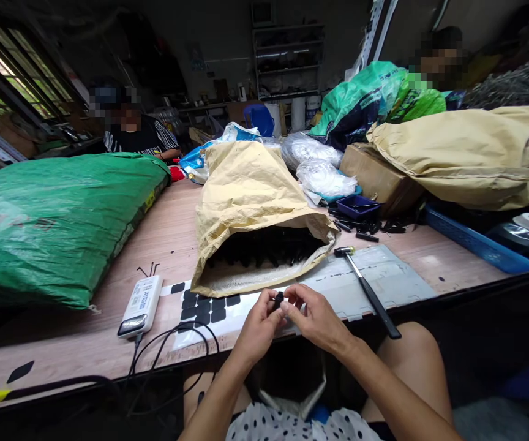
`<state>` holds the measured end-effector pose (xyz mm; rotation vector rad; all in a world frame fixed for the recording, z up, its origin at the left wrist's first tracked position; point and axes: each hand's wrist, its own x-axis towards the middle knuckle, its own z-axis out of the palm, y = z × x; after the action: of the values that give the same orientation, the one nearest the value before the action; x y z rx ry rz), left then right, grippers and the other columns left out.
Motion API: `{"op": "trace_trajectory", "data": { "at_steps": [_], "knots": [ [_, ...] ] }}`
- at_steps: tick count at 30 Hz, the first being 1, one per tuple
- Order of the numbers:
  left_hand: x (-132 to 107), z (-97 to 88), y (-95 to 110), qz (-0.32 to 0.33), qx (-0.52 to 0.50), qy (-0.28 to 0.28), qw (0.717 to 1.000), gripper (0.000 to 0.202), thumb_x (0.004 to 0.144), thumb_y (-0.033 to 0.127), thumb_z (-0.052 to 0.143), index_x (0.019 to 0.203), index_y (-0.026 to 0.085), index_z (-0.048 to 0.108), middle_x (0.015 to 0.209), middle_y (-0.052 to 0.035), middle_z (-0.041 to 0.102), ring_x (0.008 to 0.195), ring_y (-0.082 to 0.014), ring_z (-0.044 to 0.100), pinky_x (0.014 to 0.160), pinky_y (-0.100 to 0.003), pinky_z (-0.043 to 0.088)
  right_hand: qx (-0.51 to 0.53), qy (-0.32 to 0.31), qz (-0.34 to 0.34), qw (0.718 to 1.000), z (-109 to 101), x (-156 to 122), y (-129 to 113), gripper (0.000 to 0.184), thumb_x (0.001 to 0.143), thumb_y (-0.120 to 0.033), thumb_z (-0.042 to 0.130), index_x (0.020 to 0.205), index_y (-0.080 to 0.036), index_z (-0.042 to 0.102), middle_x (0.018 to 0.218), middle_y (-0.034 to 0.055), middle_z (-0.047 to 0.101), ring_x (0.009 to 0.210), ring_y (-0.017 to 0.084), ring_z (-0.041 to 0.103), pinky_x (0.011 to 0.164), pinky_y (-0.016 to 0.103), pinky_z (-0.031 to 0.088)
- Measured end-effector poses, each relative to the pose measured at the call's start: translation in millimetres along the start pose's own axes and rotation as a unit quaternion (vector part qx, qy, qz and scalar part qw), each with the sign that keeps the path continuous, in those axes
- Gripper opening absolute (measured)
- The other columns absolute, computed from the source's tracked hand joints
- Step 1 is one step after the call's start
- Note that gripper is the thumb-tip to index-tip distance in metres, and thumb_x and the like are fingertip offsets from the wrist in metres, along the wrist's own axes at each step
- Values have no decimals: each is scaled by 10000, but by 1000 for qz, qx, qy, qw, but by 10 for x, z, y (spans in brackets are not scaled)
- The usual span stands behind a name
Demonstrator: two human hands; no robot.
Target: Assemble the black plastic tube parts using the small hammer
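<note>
Between the fingertips of my left hand [261, 321] and my right hand [308, 312] is a small black part [278, 299], pinched from both sides; its exact kind does not show. Both hands are at the table's front edge. Just beyond them lies an open tan sack [250, 184], its mouth facing me, with many black pieces [264, 245] inside. To the left of my hands is a white sheet with black square stickers [204, 308]. A hammer [370, 297] with a black handle lies to the right, its handle overhanging the edge.
A white power bank [140, 306] with black cables [172, 331] sits at left, beside a large green sack [57, 226]. On the right are a blue tray [471, 242], a small purple tray [359, 207], a cardboard box [379, 174] and loose black parts [368, 237]. Two people sit farther back.
</note>
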<state>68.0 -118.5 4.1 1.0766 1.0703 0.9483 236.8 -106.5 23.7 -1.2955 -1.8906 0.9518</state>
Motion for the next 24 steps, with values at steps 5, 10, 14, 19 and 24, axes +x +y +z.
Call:
{"op": "trace_trajectory", "data": {
  "at_steps": [5,10,14,19,24],
  "knots": [
    [-77,5,40,34,193,11,981,109,902,287,599,976,207,601,842,14,645,778,-149,567,717,-254,425,-152,-56,-101,982,-125,61,-20,91,956,-304,548,934,-221,578,916,18,622,837,158,551,755,288,406],
    [-131,1,109,75,397,21,915,208,933,192,481,1004,229,673,898,-24,704,844,-203,618,775,-309,429,-228,-81,-112,964,-180,64,-43,83,938,-303,582,909,-225,595,886,28,648,816,174,565,725,295,377],
    [-151,36,98,102,528,48,842,220,915,124,470,948,221,664,887,-57,708,874,-244,621,811,-354,420,-231,-83,-103,964,-156,69,-29,120,915,-241,577,796,-220,584,820,28,645,790,172,568,718,296,369],
    [-142,59,116,123,563,56,815,212,918,102,467,839,214,628,813,-64,678,840,-247,598,772,-348,409,-203,-54,-125,970,-109,76,22,174,893,-199,551,720,-217,534,764,26,605,774,174,540,725,304,376],
    [-109,-4,127,127,521,20,844,192,894,104,497,921,217,650,903,-54,694,906,-239,614,830,-353,429,-138,-85,-126,979,-159,68,83,116,924,-235,558,816,-207,589,818,16,612,777,155,524,716,286,389]
  ]
}}
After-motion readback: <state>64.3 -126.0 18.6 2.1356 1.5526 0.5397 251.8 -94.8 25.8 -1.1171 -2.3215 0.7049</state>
